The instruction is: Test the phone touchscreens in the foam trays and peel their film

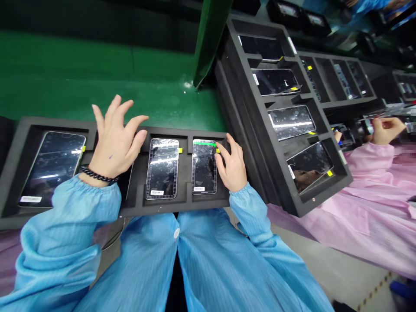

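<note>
A long black foam tray (123, 211) lies across in front of me, with phone screens in its slots. My left hand (112, 141) hovers over it, fingers spread and empty, hiding most of one slot and the screen in it. At the tray's right end, my right hand (233, 167) is at the edge of a phone screen (204, 171) with a green strip at its top. Its thumb and index finger are apart around the yellow tab (218, 151). Another phone screen (162, 169) sits in the slot to the left, and a larger-looking phone screen (53, 162) at the far left.
A stack of black foam trays (292, 208) rises at my right; its top tray holds several phone screens. Behind it stands another divided tray (347, 105). A green post (209, 43) meets the green surface (169, 102). A co-worker's hand (386, 130) and pink sleeve show at the right.
</note>
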Demonstrator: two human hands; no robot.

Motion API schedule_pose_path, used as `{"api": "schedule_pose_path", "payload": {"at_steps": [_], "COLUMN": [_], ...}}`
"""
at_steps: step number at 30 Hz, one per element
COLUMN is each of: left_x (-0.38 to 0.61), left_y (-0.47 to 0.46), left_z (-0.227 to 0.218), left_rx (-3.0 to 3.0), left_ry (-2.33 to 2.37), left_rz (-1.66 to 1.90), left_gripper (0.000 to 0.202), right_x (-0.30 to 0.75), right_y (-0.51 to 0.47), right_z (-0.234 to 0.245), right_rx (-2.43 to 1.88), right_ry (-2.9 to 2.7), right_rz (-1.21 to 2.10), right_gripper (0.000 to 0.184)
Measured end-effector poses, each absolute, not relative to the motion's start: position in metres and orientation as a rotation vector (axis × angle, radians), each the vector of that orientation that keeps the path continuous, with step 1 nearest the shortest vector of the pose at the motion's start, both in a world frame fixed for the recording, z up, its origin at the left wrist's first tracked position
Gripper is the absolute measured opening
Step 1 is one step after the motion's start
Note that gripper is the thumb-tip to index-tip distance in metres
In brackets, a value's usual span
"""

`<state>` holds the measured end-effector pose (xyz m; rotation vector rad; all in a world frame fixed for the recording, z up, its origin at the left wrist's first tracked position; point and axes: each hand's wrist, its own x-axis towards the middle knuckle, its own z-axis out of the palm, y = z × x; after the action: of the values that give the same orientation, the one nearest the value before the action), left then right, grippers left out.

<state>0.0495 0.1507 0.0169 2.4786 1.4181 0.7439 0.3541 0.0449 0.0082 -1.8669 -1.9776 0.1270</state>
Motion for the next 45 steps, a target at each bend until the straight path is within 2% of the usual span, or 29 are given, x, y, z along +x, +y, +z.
{"api": "schedule_pose_path", "payload": {"at_steps": [26,29,32,33,37,40,42,45], "left_x": [0.047,0.047,0.047,0.047,0.047,0.048,0.049,0.049], "left_y": [0.151,0.151,0.151,0.151,0.151,0.150,0.150,0.150], "left_z": [0.015,0.016,0.016,0.016,0.017,0.017,0.017,0.017], "left_rx": [2.397,2.395,2.405,2.408,2.408,2.394,2.390,2.397], "left_ry": [1.399,1.398,1.395,1.395,1.388,1.394,1.403,1.408], "left_rz": [0.709,0.707,0.703,0.703,0.723,0.724,0.725,0.725], "left_gripper": [0.047,0.047,0.047,0.047,0.044,0.045,0.047,0.048], "right_x": [0.330,0.337,0.348,0.351,0.353,0.349,0.348,0.349], "right_y": [-0.065,-0.059,-0.045,-0.040,-0.018,-0.006,-0.002,0.003], "right_z": [0.038,0.043,0.046,0.045,0.038,0.034,0.034,0.036], "right_rx": [-1.862,-1.837,-1.845,-1.852,-1.833,-1.830,-1.844,-1.755], "right_ry": [-2.155,-2.105,-2.019,-2.027,-2.208,-2.303,-2.328,-2.362], "right_rz": [0.194,0.241,0.274,0.294,0.490,0.533,0.470,0.453], "right_gripper": [0.033,0.038,0.027,0.028,0.082,0.105,0.108,0.096]}}
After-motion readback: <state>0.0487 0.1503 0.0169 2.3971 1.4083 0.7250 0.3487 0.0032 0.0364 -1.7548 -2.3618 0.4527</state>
